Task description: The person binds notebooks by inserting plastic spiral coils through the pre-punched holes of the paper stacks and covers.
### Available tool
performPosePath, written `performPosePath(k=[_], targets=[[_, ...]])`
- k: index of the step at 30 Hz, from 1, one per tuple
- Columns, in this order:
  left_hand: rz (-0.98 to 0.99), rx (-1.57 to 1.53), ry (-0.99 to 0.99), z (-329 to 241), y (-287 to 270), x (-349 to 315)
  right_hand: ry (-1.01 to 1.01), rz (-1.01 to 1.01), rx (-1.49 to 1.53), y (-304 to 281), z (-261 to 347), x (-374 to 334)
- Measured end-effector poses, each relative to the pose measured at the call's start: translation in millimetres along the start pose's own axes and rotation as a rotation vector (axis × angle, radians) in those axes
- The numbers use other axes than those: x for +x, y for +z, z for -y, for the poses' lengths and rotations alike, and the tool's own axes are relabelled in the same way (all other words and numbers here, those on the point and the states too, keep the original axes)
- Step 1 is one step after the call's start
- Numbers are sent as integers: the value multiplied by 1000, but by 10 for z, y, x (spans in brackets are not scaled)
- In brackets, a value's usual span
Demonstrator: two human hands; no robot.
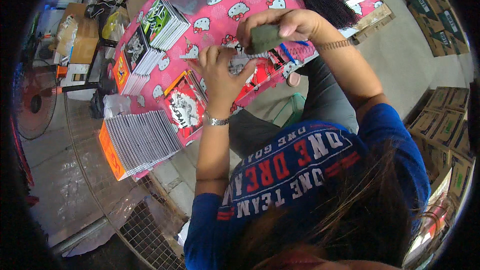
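Observation:
A red-covered notebook [255, 81] lies at the near edge of the table, with a thin spiral coil [302, 50] along its far edge and sticking out to the right. My left hand [220, 70] is curled over the coil edge, fingers on the far side and thumb on the near side, beside a clear strip [189, 57]. Just above the notebook's coil, my right hand [295, 24] grips a dark green flat pad [265, 39], thumb on top. The pad and fingers hide part of the coil. A blue pen-like stick [288, 53] lies beneath the right hand.
A pink patterned cloth [215, 17] covers the table. Left stand notebook stacks [142, 137], a black-covered stack [135, 52], a green-covered stack [162, 22] and red notebooks [185, 105]. A pile of black coils [326, 5] lies far right. Cartons [440, 120] stand on the right.

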State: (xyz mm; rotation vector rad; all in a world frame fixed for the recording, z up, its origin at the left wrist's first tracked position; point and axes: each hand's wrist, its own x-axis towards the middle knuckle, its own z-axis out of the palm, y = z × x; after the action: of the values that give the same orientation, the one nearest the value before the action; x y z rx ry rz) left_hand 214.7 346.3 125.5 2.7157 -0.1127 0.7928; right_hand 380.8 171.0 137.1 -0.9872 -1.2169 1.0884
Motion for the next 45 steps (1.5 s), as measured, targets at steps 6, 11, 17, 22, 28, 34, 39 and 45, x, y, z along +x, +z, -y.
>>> performPosePath(k=[6,11,17,22,28,34,39,45], targets=[[36,-8,-57,253,-254,153,-20,-155,243,-73,-84,65],[-43,-27,21,310,-189,102,36,3,22,-97,-20,144],[-35,-19,-26,323,-159,86,-106,-65,13,-88,-125,209],[-70,-33,-9,336,-168,49,379,-33,-280,-40,24,320],[-39,-73,-4,335,-216,41,258,29,-259,-111,-87,453],[-34,-83,-32,364,-252,-9,327,18,-261,-38,-16,544],[-68,-172,-123,511,-318,-58,142,86,129,-127,-99,628],[-8,-273,-351,543,-321,-100,287,126,-131,-149,-84,763]])
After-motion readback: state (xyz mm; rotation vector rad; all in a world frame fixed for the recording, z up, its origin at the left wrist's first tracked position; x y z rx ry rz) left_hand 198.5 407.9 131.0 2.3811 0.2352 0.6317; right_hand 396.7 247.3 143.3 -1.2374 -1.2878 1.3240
